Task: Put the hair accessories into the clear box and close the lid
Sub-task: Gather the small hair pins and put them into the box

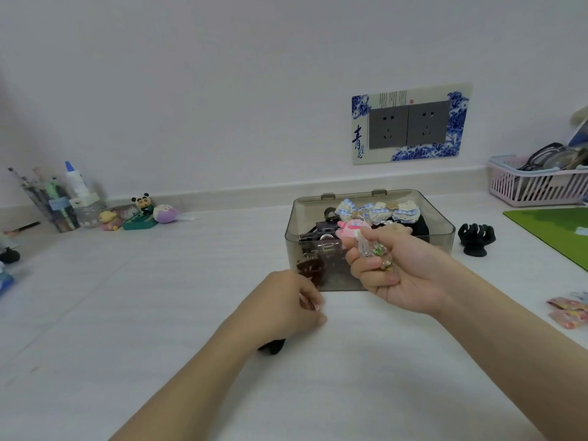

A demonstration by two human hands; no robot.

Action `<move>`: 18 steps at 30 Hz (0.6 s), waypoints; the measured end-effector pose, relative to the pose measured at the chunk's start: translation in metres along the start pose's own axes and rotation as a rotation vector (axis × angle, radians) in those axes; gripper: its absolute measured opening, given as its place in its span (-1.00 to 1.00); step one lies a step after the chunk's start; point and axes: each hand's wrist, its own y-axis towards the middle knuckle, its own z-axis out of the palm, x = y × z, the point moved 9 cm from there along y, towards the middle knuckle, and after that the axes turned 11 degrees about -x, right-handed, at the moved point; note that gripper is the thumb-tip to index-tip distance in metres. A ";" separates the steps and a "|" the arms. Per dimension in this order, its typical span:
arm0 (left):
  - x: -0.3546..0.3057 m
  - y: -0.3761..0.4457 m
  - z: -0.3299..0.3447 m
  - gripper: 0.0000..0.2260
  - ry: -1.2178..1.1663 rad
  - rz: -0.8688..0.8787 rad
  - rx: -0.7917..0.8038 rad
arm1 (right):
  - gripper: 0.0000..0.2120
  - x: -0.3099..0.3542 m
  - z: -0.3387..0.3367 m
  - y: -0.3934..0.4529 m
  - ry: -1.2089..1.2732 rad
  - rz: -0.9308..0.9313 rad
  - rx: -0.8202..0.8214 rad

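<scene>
Pinching a brown claw clip (310, 269) and beaded accessories (375, 253), both hands' fingers (366, 275) curl beside the clear box (442, 237).

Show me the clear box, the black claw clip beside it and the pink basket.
clear box (440, 232), head view, right wall
black claw clip (476, 238), head view, middle of teeth
pink basket (537, 189), head view, front slats

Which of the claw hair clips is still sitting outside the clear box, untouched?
The black claw clip standing alone on the table right of the clear box; the brown one is at the left hand.
</scene>
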 end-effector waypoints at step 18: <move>0.017 -0.002 -0.024 -0.77 -0.614 -0.287 0.029 | -0.74 -0.001 -0.004 -0.003 0.028 -0.020 -0.026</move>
